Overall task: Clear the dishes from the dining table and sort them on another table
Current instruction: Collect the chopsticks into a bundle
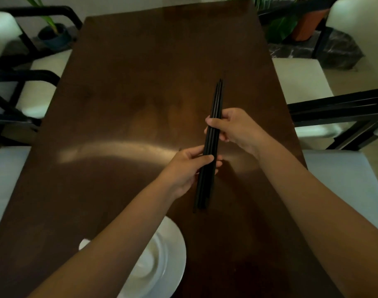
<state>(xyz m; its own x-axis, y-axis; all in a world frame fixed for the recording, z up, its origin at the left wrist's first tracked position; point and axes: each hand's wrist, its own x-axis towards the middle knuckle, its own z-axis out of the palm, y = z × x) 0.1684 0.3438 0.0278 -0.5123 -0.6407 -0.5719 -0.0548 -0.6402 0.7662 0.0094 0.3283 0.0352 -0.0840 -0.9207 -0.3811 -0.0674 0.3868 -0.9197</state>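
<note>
Your left hand [189, 166] and right hand [231, 127] both grip the long thin black chopsticks [211, 134]; hold loosely and one could slip out.

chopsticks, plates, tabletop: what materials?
Chopsticks: matte black, no grain or shine visible; likely plastic or lacquered wood, can't tell which.
Plates: glossy white with soft highlights, probably glazed ceramic; melamine is possible.
Tabletop: dark brown with a broad light reflection, so it looks like polished or varnished wood, or a veneer.
</note>
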